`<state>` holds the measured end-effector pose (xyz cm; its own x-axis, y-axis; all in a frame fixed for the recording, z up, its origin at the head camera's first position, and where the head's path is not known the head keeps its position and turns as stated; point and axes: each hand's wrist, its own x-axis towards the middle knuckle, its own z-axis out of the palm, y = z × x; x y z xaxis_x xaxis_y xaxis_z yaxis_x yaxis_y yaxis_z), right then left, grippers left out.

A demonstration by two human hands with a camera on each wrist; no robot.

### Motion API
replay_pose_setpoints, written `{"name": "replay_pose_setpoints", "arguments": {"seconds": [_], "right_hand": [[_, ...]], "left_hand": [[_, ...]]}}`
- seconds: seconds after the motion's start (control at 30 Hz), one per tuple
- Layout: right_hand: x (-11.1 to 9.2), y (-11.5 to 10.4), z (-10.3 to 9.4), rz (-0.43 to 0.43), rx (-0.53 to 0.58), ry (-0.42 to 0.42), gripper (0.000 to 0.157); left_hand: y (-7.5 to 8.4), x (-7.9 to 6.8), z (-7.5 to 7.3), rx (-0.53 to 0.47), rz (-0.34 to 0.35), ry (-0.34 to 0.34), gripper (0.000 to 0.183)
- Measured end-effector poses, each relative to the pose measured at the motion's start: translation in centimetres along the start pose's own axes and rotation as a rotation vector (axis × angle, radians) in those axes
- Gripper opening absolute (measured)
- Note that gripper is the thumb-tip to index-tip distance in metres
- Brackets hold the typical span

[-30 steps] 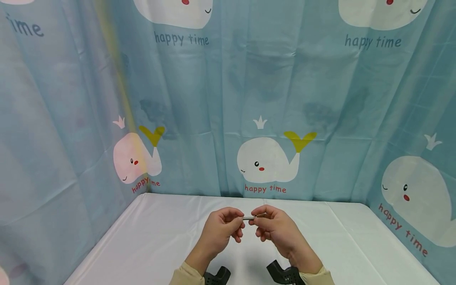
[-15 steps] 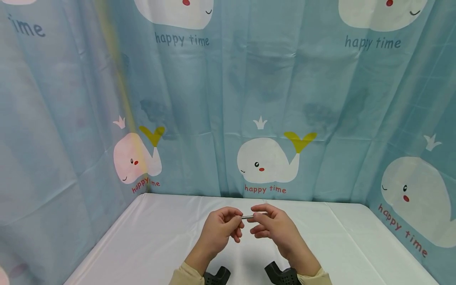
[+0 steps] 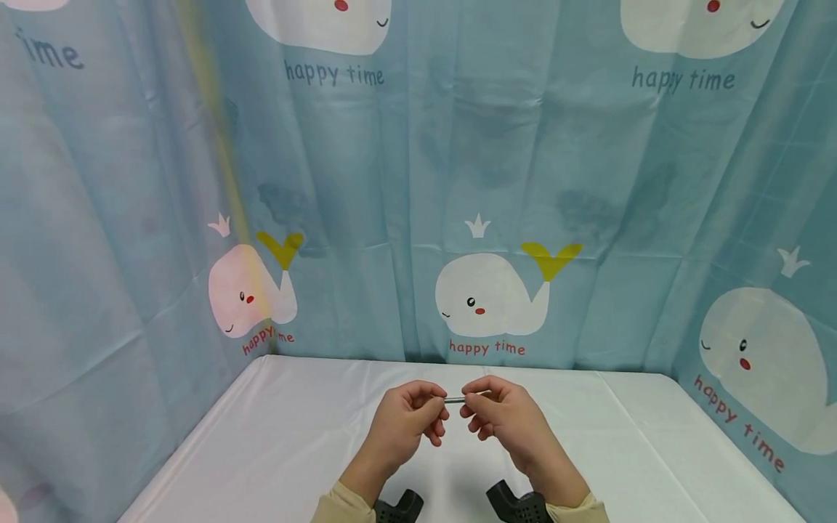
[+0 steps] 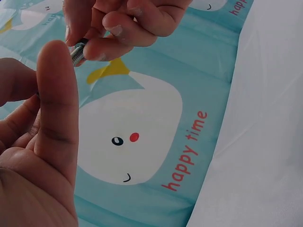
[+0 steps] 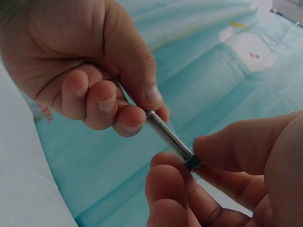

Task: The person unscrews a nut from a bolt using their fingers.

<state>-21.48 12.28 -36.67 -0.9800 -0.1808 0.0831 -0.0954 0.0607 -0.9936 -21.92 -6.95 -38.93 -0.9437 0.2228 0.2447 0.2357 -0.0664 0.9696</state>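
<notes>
A silver threaded bolt (image 5: 169,136) spans the gap between the two hands, lying nearly level in the head view. My left hand (image 3: 407,420) pinches one end of it between thumb and forefinger, and that end is hidden by the fingers. At the other end sits a small dark nut (image 5: 192,163). The thumb and forefinger of my right hand (image 3: 506,415) are closed about this nut, one on each side. In the left wrist view the dark nut (image 4: 81,42) shows right at the right hand's fingertips, with a short stretch of thread below it.
A white-covered table (image 3: 275,450) lies beneath the hands. Blue curtains (image 3: 418,160) printed with whales hang behind it and at both sides. Black wrist devices (image 3: 399,507) are worn at both sleeves.
The right hand's fingers spread apart half a second ago and have now come back together at the bolt's end. The left hand and the bolt have hardly moved.
</notes>
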Motion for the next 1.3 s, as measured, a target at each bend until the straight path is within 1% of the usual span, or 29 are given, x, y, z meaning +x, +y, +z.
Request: {"name": "replay_pose_setpoints", "arguments": {"seconds": [0.2, 0.33, 0.53, 0.63, 0.87, 0.9, 0.97, 1.07, 1.13, 1.2, 1.3], "right_hand": [[-0.08, -0.16, 0.04, -0.021, -0.014, 0.012, 0.019], [-0.14, -0.17, 0.10, -0.059, -0.053, 0.025, 0.016], [-0.21, -0.16, 0.24, -0.107, -0.106, 0.048, 0.010], [-0.24, -0.18, 0.29, -0.112, -0.120, 0.055, 0.011], [-0.22, -0.13, 0.37, -0.110, -0.124, 0.062, 0.012], [-0.20, -0.13, 0.38, -0.108, -0.120, 0.058, 0.015], [-0.18, -0.13, 0.37, -0.100, -0.098, 0.036, 0.025], [-0.12, -0.09, 0.32, -0.062, -0.072, -0.003, 0.043], [-0.09, -0.02, 0.25, -0.033, -0.064, -0.024, 0.051], [-0.07, 0.11, 0.18, -0.013, -0.068, -0.029, 0.052], [-0.04, 0.23, 0.13, -0.013, -0.068, -0.020, 0.042]], "left_hand": [[0.08, 0.00, -0.03, -0.015, -0.002, -0.006, 0.023], [0.05, -0.01, -0.05, -0.020, 0.009, -0.012, 0.020], [0.00, 0.02, -0.05, -0.018, -0.005, -0.002, 0.019], [-0.01, 0.03, -0.04, -0.019, -0.011, 0.002, 0.021], [-0.05, -0.03, -0.16, -0.022, -0.010, 0.004, 0.018], [-0.04, -0.04, -0.18, -0.022, -0.008, 0.004, 0.018], [-0.01, -0.06, -0.21, -0.018, -0.004, 0.002, 0.019], [0.03, -0.04, -0.24, -0.016, -0.003, 0.005, 0.020], [0.02, -0.03, -0.24, -0.014, -0.002, 0.008, 0.020], [0.00, -0.02, -0.24, -0.015, -0.003, 0.009, 0.020], [0.01, -0.04, -0.23, -0.014, -0.004, 0.008, 0.021]]}}
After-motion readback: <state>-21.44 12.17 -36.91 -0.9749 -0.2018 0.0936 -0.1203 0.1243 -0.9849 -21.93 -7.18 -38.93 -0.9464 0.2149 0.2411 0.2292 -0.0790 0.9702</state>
